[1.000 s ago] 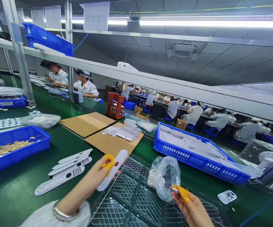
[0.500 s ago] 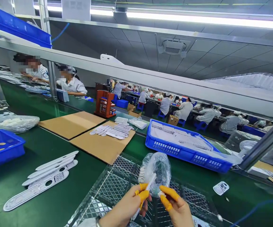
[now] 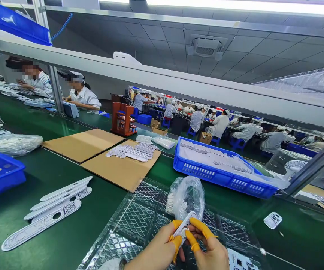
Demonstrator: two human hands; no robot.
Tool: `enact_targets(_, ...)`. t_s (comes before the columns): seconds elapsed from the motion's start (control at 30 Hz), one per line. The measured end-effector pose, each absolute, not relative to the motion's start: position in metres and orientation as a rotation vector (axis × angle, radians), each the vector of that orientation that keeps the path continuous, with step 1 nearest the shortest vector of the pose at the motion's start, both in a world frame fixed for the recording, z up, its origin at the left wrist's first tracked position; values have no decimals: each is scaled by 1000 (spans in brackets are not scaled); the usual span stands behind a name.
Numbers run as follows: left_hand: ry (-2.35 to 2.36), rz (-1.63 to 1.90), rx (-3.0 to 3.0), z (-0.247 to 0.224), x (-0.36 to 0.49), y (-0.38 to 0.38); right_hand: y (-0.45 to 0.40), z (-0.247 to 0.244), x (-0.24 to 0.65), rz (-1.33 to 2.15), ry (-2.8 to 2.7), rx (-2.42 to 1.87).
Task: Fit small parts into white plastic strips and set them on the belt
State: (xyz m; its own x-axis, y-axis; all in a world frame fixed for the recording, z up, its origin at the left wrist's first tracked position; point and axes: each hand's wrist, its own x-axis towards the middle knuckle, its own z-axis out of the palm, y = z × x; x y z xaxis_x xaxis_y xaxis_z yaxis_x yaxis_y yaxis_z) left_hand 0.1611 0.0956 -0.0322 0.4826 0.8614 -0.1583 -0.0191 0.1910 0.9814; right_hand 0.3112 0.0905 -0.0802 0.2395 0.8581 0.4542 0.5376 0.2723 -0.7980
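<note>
My left hand (image 3: 164, 240) grips a long white plastic panel (image 3: 190, 216) with rounded ends, tilted upward in front of me. My right hand (image 3: 208, 242) pinches a small white part (image 3: 183, 232) against the panel's face; fingers partly hide it. Orange finger cots cover fingertips on both hands. Just beyond them an open clear plastic bag (image 3: 192, 195) with small white pieces sits on a dark diamond-patterned mat (image 3: 130, 213). On the green bench to the left lie several similar white panels (image 3: 42, 227), overlapping in a slanted row.
A blue basket (image 3: 223, 183) with stacked white parts stands beyond the bag. Cardboard sheets (image 3: 105, 170), one bearing more panels, lie left of it. A blue bin (image 3: 1, 180) is at far left. A small white plate (image 3: 273, 220) lies right. Co-workers sit beyond the bench.
The panel has turned so its face shows, and my right hand has come from the bag to the panel with the small white part. The view has shifted slightly.
</note>
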Motion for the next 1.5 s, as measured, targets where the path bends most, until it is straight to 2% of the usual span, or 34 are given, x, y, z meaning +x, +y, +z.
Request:
enact_targets(0.27,877,810,1140,-34,168,91,87,-63,304,126,-1494,-1390)
enact_targets(0.4,884,814,1138,-47,171,93,89,-66,309,160,-1541,-1401)
enact_targets(0.6,906,861,1093,-52,178,93,88,-66,308,285,-1594,-1139)
enact_targets(0.8,911,847,1158,-52,177,91,89,-62,314,368,-1751,-1179)
enact_targets(1.1,890,848,1207,-63,175,92,93,-68,324,264,-1939,-1311)
enact_targets(1.37,946,869,1190,-66,176,90,89,-64,315,-135,-1864,-1138)
enact_targets(1.5,940,862,1180,-62,176,91,87,-67,314,-58,-1757,-1262)
